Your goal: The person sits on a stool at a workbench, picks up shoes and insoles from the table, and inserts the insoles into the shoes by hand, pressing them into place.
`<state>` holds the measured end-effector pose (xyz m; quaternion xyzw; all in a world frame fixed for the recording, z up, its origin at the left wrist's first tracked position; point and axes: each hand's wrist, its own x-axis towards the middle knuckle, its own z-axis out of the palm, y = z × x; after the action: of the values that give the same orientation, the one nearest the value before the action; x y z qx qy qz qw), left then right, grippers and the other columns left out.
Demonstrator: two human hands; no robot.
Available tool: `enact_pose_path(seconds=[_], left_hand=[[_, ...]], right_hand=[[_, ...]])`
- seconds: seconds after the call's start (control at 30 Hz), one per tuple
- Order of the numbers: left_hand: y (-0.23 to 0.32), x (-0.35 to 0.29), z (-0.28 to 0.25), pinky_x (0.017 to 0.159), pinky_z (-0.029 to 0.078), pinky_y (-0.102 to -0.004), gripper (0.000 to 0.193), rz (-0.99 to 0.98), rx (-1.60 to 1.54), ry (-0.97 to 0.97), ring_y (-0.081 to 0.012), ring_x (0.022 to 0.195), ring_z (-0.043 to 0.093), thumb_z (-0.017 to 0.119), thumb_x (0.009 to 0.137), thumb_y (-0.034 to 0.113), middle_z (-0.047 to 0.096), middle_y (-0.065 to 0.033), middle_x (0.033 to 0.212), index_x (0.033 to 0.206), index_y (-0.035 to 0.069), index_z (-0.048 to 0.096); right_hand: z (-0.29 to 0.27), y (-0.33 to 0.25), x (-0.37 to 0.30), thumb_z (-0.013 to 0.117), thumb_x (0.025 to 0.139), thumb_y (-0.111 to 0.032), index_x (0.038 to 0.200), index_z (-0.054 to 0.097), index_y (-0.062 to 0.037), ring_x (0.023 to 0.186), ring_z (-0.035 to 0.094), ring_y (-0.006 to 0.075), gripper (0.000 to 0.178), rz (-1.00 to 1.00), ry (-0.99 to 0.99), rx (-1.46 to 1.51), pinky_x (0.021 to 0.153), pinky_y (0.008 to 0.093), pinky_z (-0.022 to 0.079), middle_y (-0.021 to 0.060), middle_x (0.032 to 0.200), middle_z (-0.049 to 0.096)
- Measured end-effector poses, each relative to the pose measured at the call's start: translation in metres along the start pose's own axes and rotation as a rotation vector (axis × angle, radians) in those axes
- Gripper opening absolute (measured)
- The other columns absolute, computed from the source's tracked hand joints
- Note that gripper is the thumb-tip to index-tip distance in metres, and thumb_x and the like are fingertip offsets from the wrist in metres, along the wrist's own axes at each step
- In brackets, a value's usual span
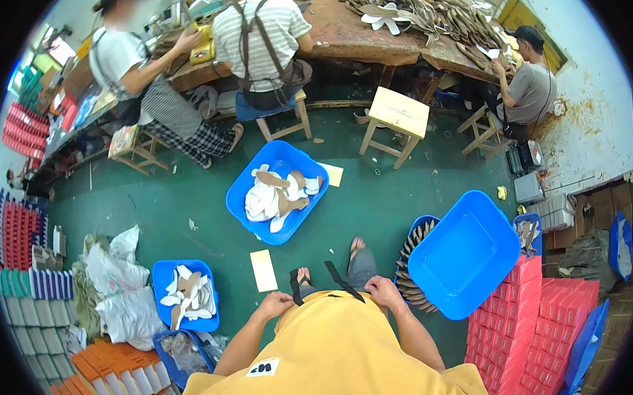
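Note:
Both of my hands are at my waist, in front of my yellow top (338, 354). My left hand (276, 305) is closed, its fingertips at the lower end of a black strap (295, 287). My right hand (383, 292) is also closed, at the right side of my waist. Beside its fingers a second black strap (344, 281) slants up and left; what those fingers grip is hidden. Right of that hand, an empty blue tub (462, 253) rests on top of another tub holding a row of brown, sole-shaped pieces (413, 272).
Ahead on the green floor stand a blue tub (236, 187) of white and tan pieces and a wooden stool (399, 115). Another filled tub (155, 289) is left. Red boxes (509, 312) are stacked right. Several people sit at the long workbench (359, 37). Yellow sheets (262, 269) lie nearby.

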<state>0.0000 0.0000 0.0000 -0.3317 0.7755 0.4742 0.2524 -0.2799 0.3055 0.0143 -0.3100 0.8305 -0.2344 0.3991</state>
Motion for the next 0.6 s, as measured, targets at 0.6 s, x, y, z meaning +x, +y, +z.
enact_pose_path(seconds=[0.6], left_hand=[[0.339,0.357,-0.157,0.087,0.057,-0.0425,0.022,0.037,-0.102,-0.060,-0.0330,0.099,0.074,0.069,0.098,0.024,0.075,-0.0146,0.103,0.106,0.006,0.078]], right_hand=[[-0.343,0.089,0.323,0.059,0.089,-0.015,0.114,0.078,0.0013,0.098,0.073,0.0276,0.036,0.236,-0.556,0.229,0.087,0.0435,0.056,0.0210,0.106,0.079]])
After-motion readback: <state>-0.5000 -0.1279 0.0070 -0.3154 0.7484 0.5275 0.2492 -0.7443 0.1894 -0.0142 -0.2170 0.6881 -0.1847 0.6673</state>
